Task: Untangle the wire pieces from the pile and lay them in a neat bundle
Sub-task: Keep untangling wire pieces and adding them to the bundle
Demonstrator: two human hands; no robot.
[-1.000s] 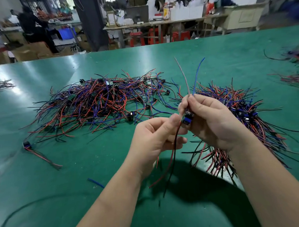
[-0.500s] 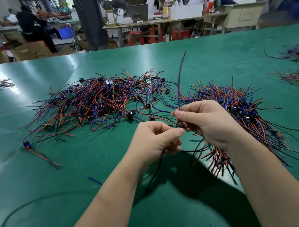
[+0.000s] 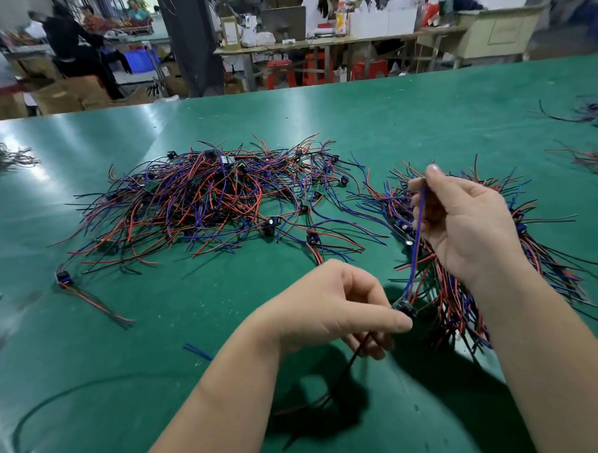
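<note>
Left hand (image 3: 332, 314) and right hand (image 3: 469, 225) pinching one wire piece (image 3: 415, 241); bundle (image 3: 545, 260) growing at right, tangled pile (image 3: 200, 203) centre-left remaining.

A glossy green surface (image 3: 423, 118) catches pale glare at left — beyond it stand a dark square pillar (image 3: 193, 42), a long wooden bench (image 3: 368, 38) stacked with white cartons (image 3: 384, 22), red plastic stools (image 3: 279, 73) and brown cardboard boxes (image 3: 79, 92).

We've got a plain green table (image 3: 423, 118) w/ pale glare patches. Pile (image 3: 204, 203): red, blue & black strands mixed. Bundle (image 3: 448, 305): same three colours. One wire (image 3: 414, 252) is blue, its plug (image 3: 404, 309) black, the lead (image 3: 345, 371) below looks dark. Bkgd: red stools (image 3: 279, 73), blue crate (image 3: 139, 60).
</note>
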